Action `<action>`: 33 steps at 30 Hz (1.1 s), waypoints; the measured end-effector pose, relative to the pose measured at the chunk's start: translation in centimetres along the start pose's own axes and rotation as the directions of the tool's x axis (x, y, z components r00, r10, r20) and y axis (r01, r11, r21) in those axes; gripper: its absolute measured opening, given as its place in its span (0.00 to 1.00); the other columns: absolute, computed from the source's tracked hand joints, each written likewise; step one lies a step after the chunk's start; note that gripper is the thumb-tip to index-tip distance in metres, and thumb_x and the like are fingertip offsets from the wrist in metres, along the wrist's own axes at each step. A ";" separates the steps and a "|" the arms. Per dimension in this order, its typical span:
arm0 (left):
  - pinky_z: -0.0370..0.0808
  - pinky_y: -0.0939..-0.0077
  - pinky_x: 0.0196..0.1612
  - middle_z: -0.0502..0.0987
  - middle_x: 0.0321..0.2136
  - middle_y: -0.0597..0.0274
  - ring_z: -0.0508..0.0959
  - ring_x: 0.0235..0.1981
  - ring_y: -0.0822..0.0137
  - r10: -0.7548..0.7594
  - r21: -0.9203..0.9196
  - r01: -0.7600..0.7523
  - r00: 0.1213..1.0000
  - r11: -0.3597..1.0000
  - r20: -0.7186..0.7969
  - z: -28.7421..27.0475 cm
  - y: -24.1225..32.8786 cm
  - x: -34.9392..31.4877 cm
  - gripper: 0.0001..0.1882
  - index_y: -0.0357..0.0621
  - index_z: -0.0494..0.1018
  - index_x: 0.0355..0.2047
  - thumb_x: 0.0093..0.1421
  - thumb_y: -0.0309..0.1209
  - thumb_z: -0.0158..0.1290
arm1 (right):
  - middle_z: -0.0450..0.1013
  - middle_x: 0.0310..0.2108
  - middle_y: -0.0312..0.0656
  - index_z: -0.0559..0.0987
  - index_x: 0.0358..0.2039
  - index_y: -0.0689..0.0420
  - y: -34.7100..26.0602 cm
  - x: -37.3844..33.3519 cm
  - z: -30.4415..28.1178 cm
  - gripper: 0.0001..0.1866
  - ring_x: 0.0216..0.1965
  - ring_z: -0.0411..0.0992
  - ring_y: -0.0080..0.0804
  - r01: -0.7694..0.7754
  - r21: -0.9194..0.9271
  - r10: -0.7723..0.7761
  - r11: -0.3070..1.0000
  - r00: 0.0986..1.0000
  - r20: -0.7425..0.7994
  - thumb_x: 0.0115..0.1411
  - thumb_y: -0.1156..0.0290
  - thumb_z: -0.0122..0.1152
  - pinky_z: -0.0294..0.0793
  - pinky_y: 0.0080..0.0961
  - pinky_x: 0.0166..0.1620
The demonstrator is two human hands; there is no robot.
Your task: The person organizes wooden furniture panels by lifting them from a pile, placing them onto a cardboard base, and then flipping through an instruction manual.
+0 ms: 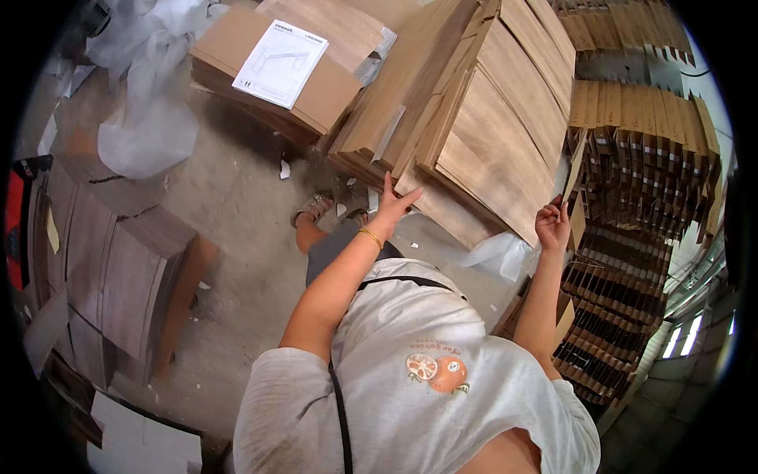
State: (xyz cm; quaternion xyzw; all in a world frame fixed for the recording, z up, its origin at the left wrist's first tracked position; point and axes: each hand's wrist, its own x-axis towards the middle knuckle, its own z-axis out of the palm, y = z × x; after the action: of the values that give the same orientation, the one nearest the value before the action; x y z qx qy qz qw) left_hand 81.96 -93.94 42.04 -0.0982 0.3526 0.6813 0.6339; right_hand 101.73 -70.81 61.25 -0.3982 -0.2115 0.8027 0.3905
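In the head view, the left hand is just off centre toward 12 o'clock, at the corner of a wood panel jutting from the stack at 1 to 2 o'clock. Its thumb and index finger spread wide; whether the others grip underneath, I cannot tell. The right hand, at 3 o'clock, curls its fingers by the lower end of a thin board; whether it pinches it, I cannot tell. To handle the panel well, support it from beneath at both ends, keep it level, and avoid scraping its face against the stack
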 end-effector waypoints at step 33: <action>0.57 0.75 0.50 0.61 0.48 0.56 0.62 0.48 0.64 0.528 0.649 -0.276 0.817 0.709 -0.230 -0.8 3.9 -1.1 0.30 0.41 0.53 0.53 0.52 0.33 0.50 | 0.48 0.54 0.54 0.53 0.53 0.60 -2.0 7.9 -15.7 0.41 0.51 0.56 0.48 0.041 -0.979 -0.638 0.198 0.764 -0.097 0.44 0.53 0.59 0.57 0.42 0.50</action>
State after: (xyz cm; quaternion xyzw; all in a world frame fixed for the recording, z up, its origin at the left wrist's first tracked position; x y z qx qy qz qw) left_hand 78.23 -95.05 43.48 0.0469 0.6800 0.6265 0.3780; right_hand 112.28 -62.90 49.52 -0.6754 -0.6212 0.2708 0.2909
